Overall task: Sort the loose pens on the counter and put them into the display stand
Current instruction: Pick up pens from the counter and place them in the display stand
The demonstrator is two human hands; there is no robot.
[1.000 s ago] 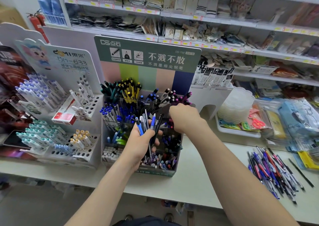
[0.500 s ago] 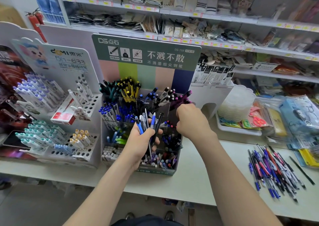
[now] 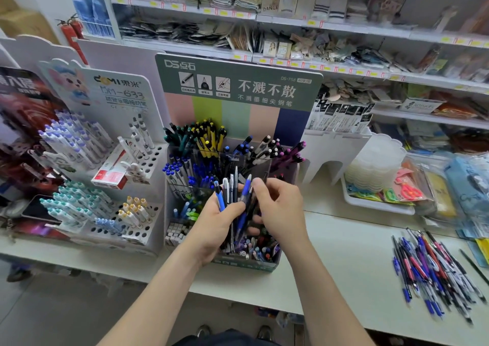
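My left hand [image 3: 215, 225] grips a bundle of pens [image 3: 232, 195], blue, black and white, held upright in front of the display stand [image 3: 287, 179]. The stand is a clear tiered box with a green header card, its compartments full of sorted pens. My right hand [image 3: 277, 208] is beside the bundle, its fingers pinching a dark pen at the bundle's right edge. A heap of loose pens [image 3: 434, 269] lies on the white counter [image 3: 344, 261] at the right.
A white pen rack [image 3: 105, 187] with purple, teal and yellow pens stands left of the stand. A white tray [image 3: 375, 202] with clear containers and scissors sits behind the loose heap. Shop shelves [image 3: 291, 25] fill the back. The counter's front edge runs below my forearms.
My right hand has come down from the stand's rear right compartment to the bundle in my left hand. The left hand has kept its grip and barely moved.
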